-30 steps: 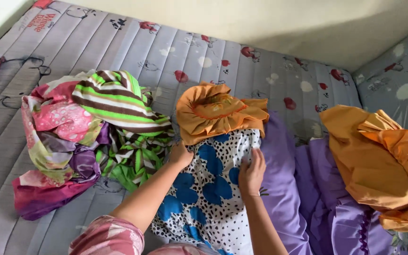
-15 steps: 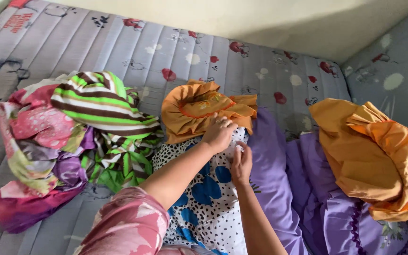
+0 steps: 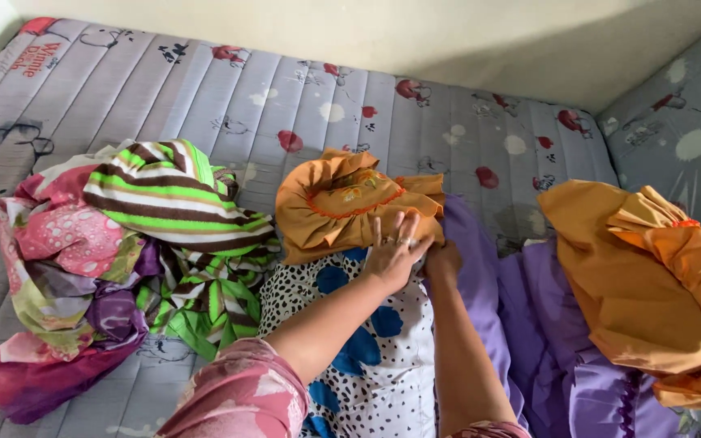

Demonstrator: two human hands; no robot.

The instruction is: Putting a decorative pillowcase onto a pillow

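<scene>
Your left hand [image 3: 395, 250] lies flat, palm down, fingers spread and pressed on the lower edge of the orange ruffled cover [image 3: 350, 203], right where it meets the spotted cloth [image 3: 375, 341]. It grips nothing — it only presses. The left forearm runs up from the bottom of the view at a slant, its pink floral sleeve [image 3: 237, 401] bunched near the elbow.

Your right hand [image 3: 444, 264] sits just beside the left, at the cover's right corner, fingers curled under toward the cloth; whether they pinch anything you cannot tell, since the left hand hides part of them. The right forearm rises nearly straight up from below.

The orange cover rests on top of the spotted cloth with blue flowers, which lies on purple bedding [image 3: 521, 316]. To the left is a heap of striped and floral laundry [image 3: 131, 251]; to the right, a second orange piece [image 3: 651, 284]. All of it sits on a grey printed mattress [image 3: 285, 89].
</scene>
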